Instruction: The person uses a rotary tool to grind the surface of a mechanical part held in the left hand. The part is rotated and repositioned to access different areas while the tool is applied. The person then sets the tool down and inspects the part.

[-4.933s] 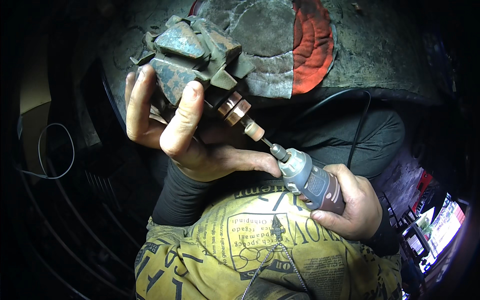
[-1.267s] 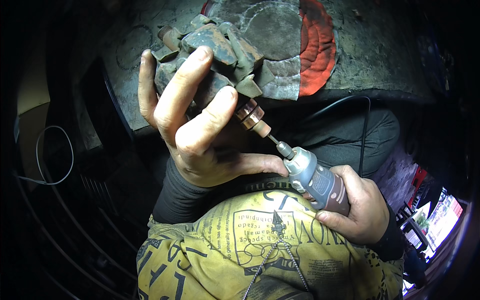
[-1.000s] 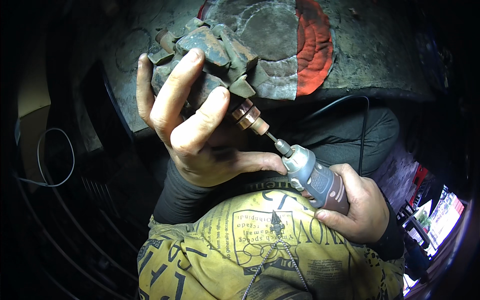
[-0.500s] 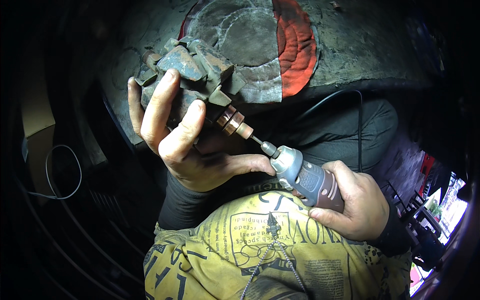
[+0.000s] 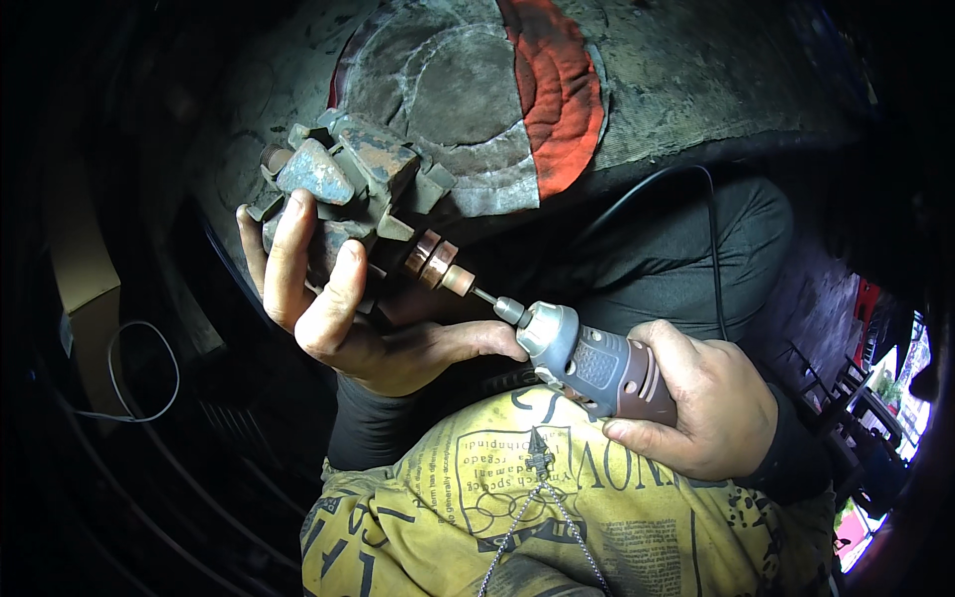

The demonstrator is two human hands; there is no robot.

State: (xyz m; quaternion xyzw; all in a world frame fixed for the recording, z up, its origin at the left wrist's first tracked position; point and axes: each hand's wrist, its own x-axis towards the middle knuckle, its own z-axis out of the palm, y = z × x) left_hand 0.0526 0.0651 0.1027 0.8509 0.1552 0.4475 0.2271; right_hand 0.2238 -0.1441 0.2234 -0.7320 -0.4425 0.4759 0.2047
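Observation:
My left hand holds a worn alternator rotor with rusty grey claw poles, its fingers wrapped around the underside. From the rotor's near end the shaft points down to the right, carrying copper slip rings. My right hand is closed around the body of a grey and brown rotary tool. The tool's thin bit meets the end of the shaft by the slip rings; exactly how far it reaches in is hidden. My left thumb stretches across and rests against the tool's nose.
Beyond the rotor, a round grey and red cloth pad lies on a dirty, dark work surface. A black cord loops over my dark trouser leg. At left are a cardboard piece and a loose white cable.
The rotor, both hands and the tool sit slightly further left and lower in view, and the pad has shifted left too. Both grips are unchanged, with the bit still at the shaft end.

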